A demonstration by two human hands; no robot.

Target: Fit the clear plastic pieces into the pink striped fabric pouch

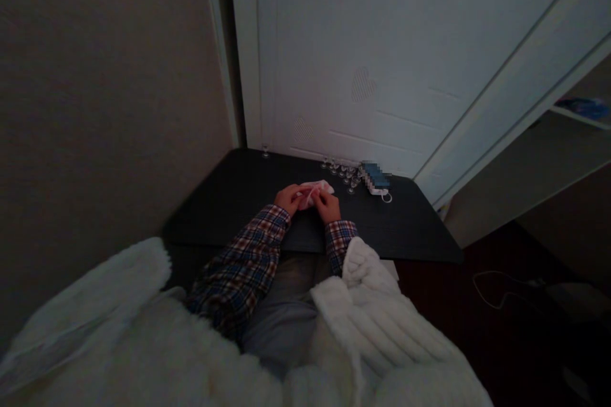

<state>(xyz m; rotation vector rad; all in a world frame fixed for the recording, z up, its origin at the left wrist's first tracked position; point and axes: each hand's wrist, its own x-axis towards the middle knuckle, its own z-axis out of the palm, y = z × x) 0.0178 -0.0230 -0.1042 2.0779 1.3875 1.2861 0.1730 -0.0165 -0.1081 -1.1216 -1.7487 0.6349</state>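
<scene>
Your white fleece (382,331) fills the near edge, spread over your lap. Beyond it stands the white door (382,44), and against it the black table (229,203). Your plaid sleeves (248,254) reach over the tabletop. Your left hand (288,198) and right hand (327,206) sit close together near its middle, each pinching a small pink cloth (316,191) held between them. Tiny glasses (344,173) cluster just behind it.

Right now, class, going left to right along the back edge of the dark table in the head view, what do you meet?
Single small glass → cluster of small glasses → blue object.
</scene>
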